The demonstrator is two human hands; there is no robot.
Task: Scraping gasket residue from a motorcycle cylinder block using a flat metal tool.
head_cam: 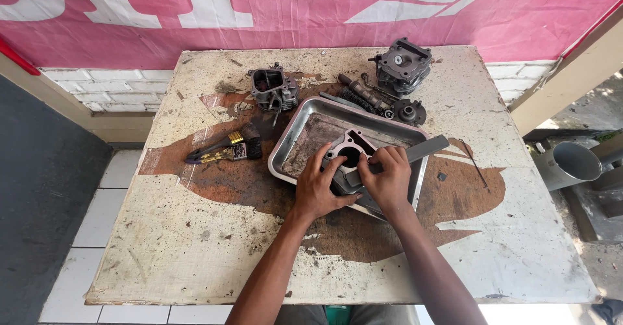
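Left hand [319, 185] fingers curled on engine cylinder block [347, 156] in steel tray [285, 144] — right hand [388, 179] grips flat metal bar [415, 151] (across block's top), paintbrush [227, 148] well left of fingers.

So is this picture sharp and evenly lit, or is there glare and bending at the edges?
In the head view the light is bright daylight, strongest at the right, where the ground washes out; the metal tray shows a soft sheen on its rim; the left hand and right hand on the engine cylinder look sharp; the table edges bow outward, a wide-lens distortion.
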